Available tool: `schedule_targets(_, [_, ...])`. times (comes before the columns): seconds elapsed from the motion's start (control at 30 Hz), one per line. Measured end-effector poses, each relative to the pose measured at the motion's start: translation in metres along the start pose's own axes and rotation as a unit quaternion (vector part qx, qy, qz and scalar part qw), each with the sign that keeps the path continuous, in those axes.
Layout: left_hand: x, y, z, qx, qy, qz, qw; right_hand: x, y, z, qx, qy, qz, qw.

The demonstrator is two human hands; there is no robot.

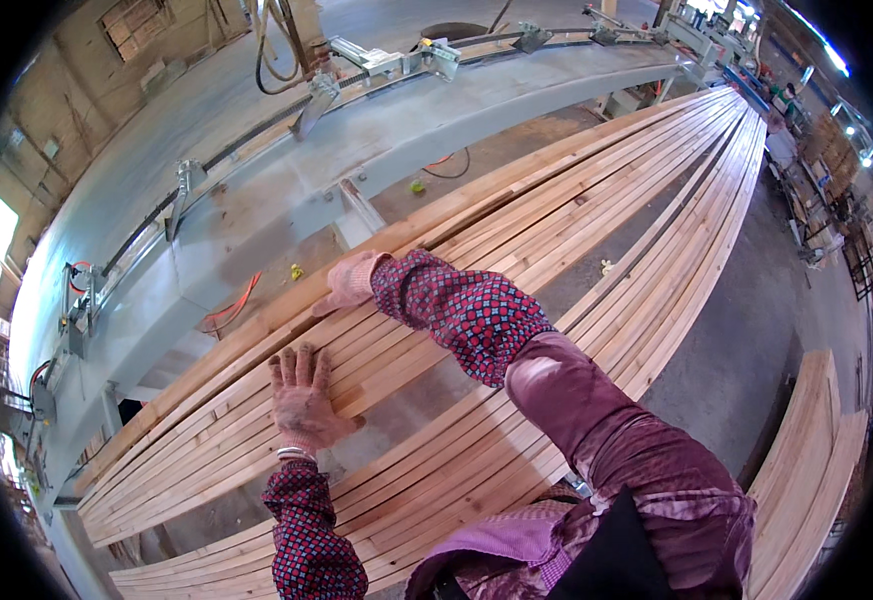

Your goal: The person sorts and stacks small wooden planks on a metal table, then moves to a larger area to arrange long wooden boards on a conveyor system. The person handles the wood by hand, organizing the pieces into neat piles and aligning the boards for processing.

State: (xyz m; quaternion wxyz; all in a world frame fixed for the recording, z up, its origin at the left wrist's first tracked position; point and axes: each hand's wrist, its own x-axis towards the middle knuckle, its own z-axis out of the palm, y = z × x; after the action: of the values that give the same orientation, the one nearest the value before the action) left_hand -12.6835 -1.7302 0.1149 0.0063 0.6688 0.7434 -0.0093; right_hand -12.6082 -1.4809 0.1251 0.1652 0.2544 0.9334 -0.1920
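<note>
My left hand (pixel 308 400), in a stained work glove, lies flat with fingers spread on a row of long wooden strips (pixel 206 440). Farther off and to the right, my right hand (pixel 351 281), in a pale pinkish glove, curls over the outermost wooden strip (pixel 256 345) at the row's far edge. Its thumb rests on the near side; the other fingers are partly hidden. A narrow dark gap runs between that strip and the rest of the row. Patterned sleeve covers reach down to both wrists.
A second row of wooden strips (pixel 436 480) lies nearer to me. Beyond the far edge runs a long grey metal machine beam (pixel 306 180) with clamp-like brackets (pixel 321 100). An orange hose (pixel 236 302) hangs below it. More boards (pixel 806 460) lie at the right.
</note>
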Motion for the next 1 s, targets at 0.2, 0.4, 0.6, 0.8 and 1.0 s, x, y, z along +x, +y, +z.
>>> schedule_targets(0.2, [-0.001, -0.002, 0.001, -0.005, 0.009, 0.013, 1.0, 0.021, 0.012, 0.004, 0.043, 0.002, -0.032, 0.999])
schedule_targets(0.4, [0.003, 0.001, 0.006, 0.001, 0.024, 0.024, 0.999, 0.009, 0.013, -0.01, -0.088, 0.023, -0.092, 0.992])
schedule_targets(0.6, [-0.007, 0.004, -0.018, -0.004, -0.028, -0.022, 0.999, -0.021, -0.016, -0.065, -0.058, 0.086, -0.092, 0.99])
schedule_targets(0.8, [-0.009, -0.007, -0.002, 0.058, -0.039, 0.012, 0.998, -0.028, -0.02, -0.08, -0.042, 0.068, -0.082, 0.993])
schedule_targets(1.0, [-0.022, -0.02, -0.013, 0.01, -0.015, 0.02, 1.0, -0.041, -0.037, -0.072, 0.038, -0.064, -0.095, 0.993])
